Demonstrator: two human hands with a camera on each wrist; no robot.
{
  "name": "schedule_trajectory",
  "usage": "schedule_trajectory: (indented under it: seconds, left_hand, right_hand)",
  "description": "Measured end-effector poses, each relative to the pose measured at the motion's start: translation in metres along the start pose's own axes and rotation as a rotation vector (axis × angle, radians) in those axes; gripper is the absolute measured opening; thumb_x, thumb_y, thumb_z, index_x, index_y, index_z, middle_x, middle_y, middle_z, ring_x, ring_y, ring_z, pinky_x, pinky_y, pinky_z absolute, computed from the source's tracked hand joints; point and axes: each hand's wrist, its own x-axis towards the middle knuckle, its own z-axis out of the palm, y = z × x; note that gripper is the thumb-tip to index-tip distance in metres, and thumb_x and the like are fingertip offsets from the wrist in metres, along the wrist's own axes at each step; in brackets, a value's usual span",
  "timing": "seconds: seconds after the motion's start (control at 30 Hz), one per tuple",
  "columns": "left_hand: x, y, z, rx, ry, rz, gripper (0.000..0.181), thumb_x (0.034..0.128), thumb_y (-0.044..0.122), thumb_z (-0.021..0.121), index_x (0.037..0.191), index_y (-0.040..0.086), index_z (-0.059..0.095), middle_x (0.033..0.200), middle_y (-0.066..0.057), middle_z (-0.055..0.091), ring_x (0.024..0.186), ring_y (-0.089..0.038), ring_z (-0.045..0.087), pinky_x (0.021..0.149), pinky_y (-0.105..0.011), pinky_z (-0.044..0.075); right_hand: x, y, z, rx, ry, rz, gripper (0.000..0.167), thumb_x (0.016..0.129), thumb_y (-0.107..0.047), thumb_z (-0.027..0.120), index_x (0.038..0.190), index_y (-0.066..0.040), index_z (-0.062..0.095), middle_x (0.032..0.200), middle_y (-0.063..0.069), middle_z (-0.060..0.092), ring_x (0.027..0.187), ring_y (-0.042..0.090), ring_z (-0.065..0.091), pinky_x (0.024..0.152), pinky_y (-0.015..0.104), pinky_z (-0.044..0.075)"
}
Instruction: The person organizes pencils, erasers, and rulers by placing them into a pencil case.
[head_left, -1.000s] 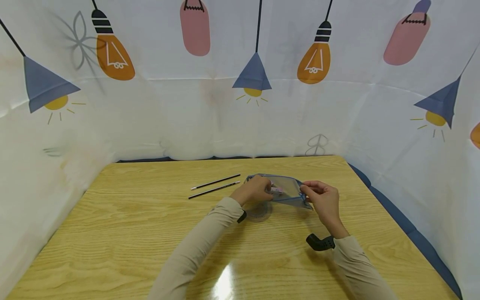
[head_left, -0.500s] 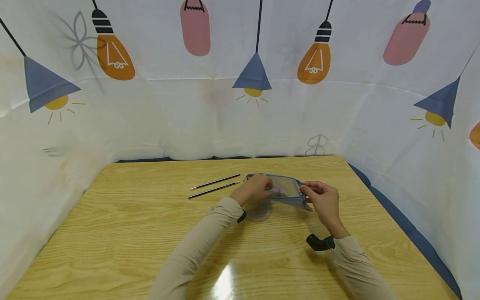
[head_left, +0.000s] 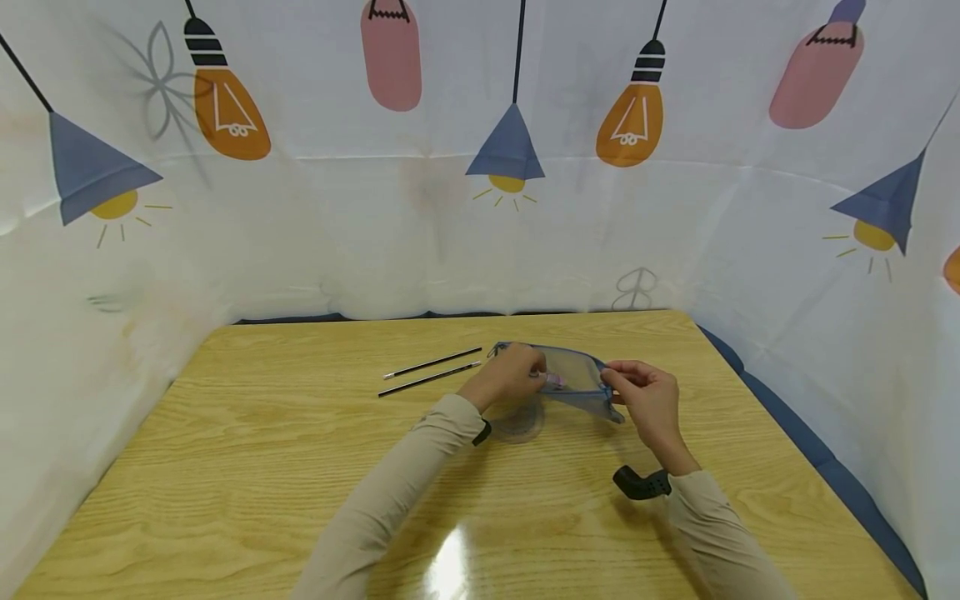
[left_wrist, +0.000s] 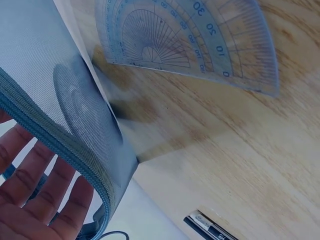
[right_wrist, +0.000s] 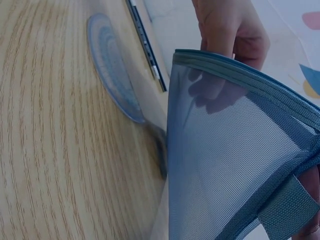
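A blue-edged mesh zip pouch (head_left: 573, 369) stands tilted on the table with its top apart. My right hand (head_left: 651, 404) pinches its right end by a fabric tab (right_wrist: 289, 207). My left hand (head_left: 508, 375) reaches in at the zip side; its bent fingers (left_wrist: 47, 187) show past the zip edge, and through the mesh in the right wrist view. A small pink-purple item (head_left: 554, 381) shows by the left fingertips; whether they grip it is hidden. A clear protractor (left_wrist: 170, 37) lies beside the pouch, under the left wrist. A round outline (left_wrist: 80, 105) shows through the mesh.
Two dark pencils (head_left: 431, 364) lie side by side on the wooden table (head_left: 225, 467), left of the pouch. Behind the table hangs a white cloth (head_left: 360, 225) printed with lamps and bulbs.
The left hand and the pouch's left side have risen slightly. The right hand keeps its hold on the right end.
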Motion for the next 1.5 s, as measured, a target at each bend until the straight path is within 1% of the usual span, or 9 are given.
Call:
schedule_trajectory:
  seconds: [0.27,0.4,0.67,0.77,0.97,1.07,1.33,1.5]
  left_hand:
    - [-0.002,0.001,-0.003,0.005,0.025,0.01,0.017,0.0966,0.012,0.059,0.105,0.001,0.07,0.101,-0.008,0.069,0.095,-0.02,0.064,0.083,-0.03,0.05]
    - [-0.004,0.0,-0.005,-0.007,0.044,0.015,0.018,0.0962,0.012,0.06,0.104,0.001,0.07,0.102,-0.009,0.068,0.097,-0.021,0.063,0.083,-0.031,0.05]
    - [-0.012,-0.001,-0.007,-0.002,0.093,0.033,0.017,0.0921,0.009,0.065,0.102,-0.003,0.07,0.1,-0.013,0.069,0.094,-0.025,0.064,0.082,-0.033,0.051]
    - [-0.016,-0.003,-0.005,0.007,0.121,0.037,0.016,0.0912,0.009,0.066,0.102,-0.002,0.069,0.1,-0.013,0.068,0.093,-0.024,0.063,0.081,-0.034,0.051]
    - [-0.023,-0.005,-0.006,-0.049,0.192,0.055,0.014,0.0894,0.009,0.069,0.099,-0.001,0.068,0.099,-0.012,0.065,0.094,-0.026,0.061,0.082,-0.037,0.049]
    - [-0.025,-0.007,-0.007,-0.058,0.211,0.068,0.014,0.0893,0.008,0.068,0.099,-0.002,0.068,0.099,-0.012,0.064,0.093,-0.027,0.061,0.081,-0.038,0.05]
    - [-0.037,-0.007,-0.008,-0.035,0.213,0.09,0.013,0.0909,0.008,0.066,0.1,-0.001,0.068,0.094,-0.01,0.063,0.088,-0.024,0.059,0.077,-0.035,0.049]
    - [-0.043,-0.007,-0.008,-0.055,0.201,0.072,0.011,0.0893,0.007,0.067,0.099,0.001,0.066,0.096,-0.009,0.062,0.089,-0.024,0.058,0.081,-0.037,0.047]
  right_hand:
    - [0.001,-0.001,0.0,0.017,0.009,-0.006,0.019,0.088,0.001,0.068,0.1,0.016,0.067,0.079,0.008,0.07,0.067,0.01,0.066,0.06,0.028,0.056]
    - [0.002,-0.002,0.001,0.014,0.022,-0.009,0.018,0.088,0.001,0.069,0.099,0.015,0.067,0.079,0.009,0.07,0.066,0.01,0.066,0.059,0.029,0.056]
    - [0.003,-0.002,0.002,0.006,0.037,0.01,0.018,0.088,0.0,0.068,0.099,0.015,0.067,0.077,0.006,0.07,0.066,0.01,0.066,0.059,0.029,0.056]
    - [0.004,-0.001,0.001,0.0,0.05,0.02,0.018,0.088,0.0,0.069,0.099,0.015,0.068,0.077,0.007,0.07,0.064,0.011,0.066,0.059,0.029,0.056]
    - [0.005,-0.001,0.002,0.002,0.079,0.039,0.019,0.088,-0.002,0.07,0.098,0.014,0.069,0.075,0.008,0.07,0.063,0.011,0.066,0.058,0.029,0.056]
    - [0.006,-0.001,0.002,0.011,0.098,0.051,0.019,0.087,-0.002,0.07,0.098,0.014,0.069,0.075,0.008,0.07,0.062,0.01,0.066,0.058,0.029,0.056]
    - [0.007,0.002,0.002,0.023,0.135,0.063,0.019,0.087,-0.001,0.07,0.098,0.014,0.068,0.075,0.005,0.07,0.062,0.008,0.066,0.057,0.025,0.055]
    - [0.006,0.003,0.001,0.008,0.161,0.047,0.018,0.087,-0.002,0.069,0.098,0.013,0.069,0.075,0.005,0.07,0.061,0.008,0.066,0.056,0.025,0.055]
